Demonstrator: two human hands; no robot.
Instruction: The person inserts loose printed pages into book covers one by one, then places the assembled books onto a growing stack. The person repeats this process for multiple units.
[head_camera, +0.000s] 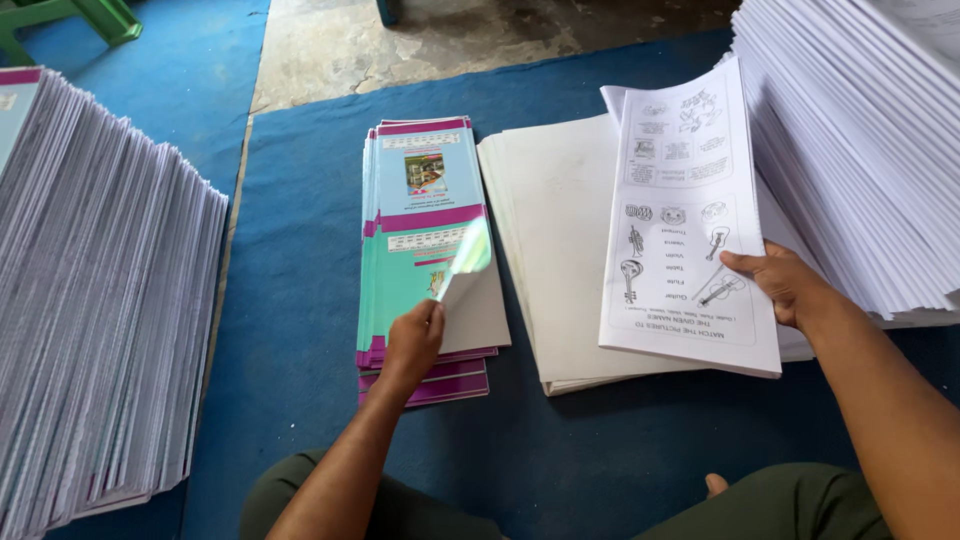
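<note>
Your left hand (412, 340) is pinching up a glossy cover (466, 262) off the teal stack (420, 200); your right hand (785, 285) is gripping white printed sheets (685, 215). Beneath your fingers, blue mat (300, 260) is meeting cracked concrete floor (420, 40).

Your left hand (415, 340) lifts a cover sheet (462, 268) of glossy coated paper; it throws back a bright sheen where it bends. The stack of teal and magenta covers (420, 215) beneath it is the same smooth, shiny stock. Your right hand (785, 285) holds a printed booklet (685, 220) of plain matt white paper, and the blank sheets (555, 220) under it look matt and slightly cream. The blue mat (300, 250) looks like soft, dull cloth; beyond its far edge the floor (420, 45) is rough, worn concrete.
</note>
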